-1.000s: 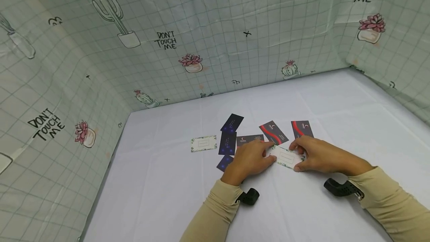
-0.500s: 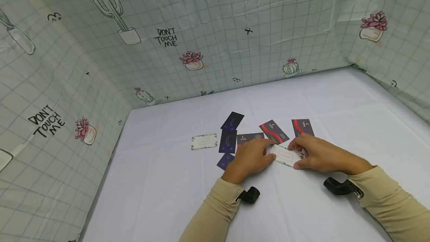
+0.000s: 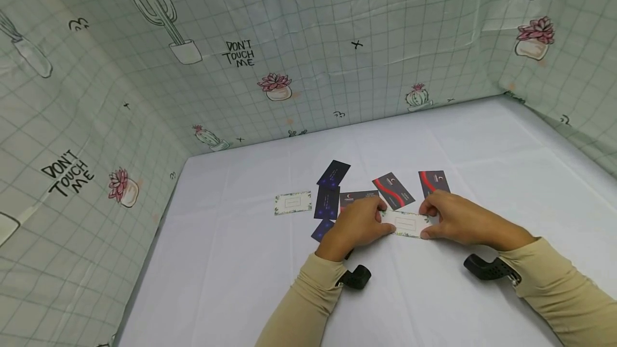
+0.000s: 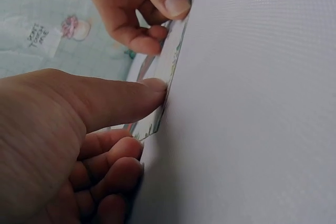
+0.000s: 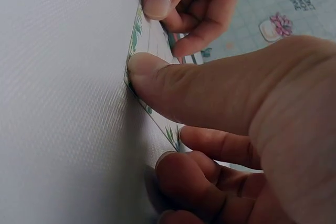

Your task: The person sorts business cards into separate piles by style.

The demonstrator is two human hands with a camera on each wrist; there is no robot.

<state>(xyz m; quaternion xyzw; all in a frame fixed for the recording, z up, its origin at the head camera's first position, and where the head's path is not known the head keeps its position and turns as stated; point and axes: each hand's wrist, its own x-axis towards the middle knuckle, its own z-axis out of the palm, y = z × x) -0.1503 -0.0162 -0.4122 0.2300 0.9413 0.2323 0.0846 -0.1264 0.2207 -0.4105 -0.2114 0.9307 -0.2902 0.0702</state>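
A white business card with a leafy green border [image 3: 405, 224] lies at the table's middle right, between both hands. My left hand [image 3: 359, 225] holds its left end, the thumb on the near edge and the curled fingers at the far corner. At its right end my right hand [image 3: 455, 219] pinches the card between thumb and index finger. In the left wrist view the left thumb [image 4: 139, 98] presses on the card's face, near the rim. The right wrist view has the right thumb [image 5: 152, 72] over a corner of the card, with fingertips at the short edge.
Just beyond the hands lie dark grey cards with red waves, one tilted [image 3: 393, 190], one partly behind the right hand [image 3: 434, 181], another behind the left [image 3: 359, 195]. Dark blue cards [image 3: 327, 202] form a column left of them. Another leafy white card [image 3: 293, 203] lies farther left.
The white card between my hands has turned to lie more level and shifted slightly left. My left index finger has drawn back; the right fingertips moved a little along the card's end.
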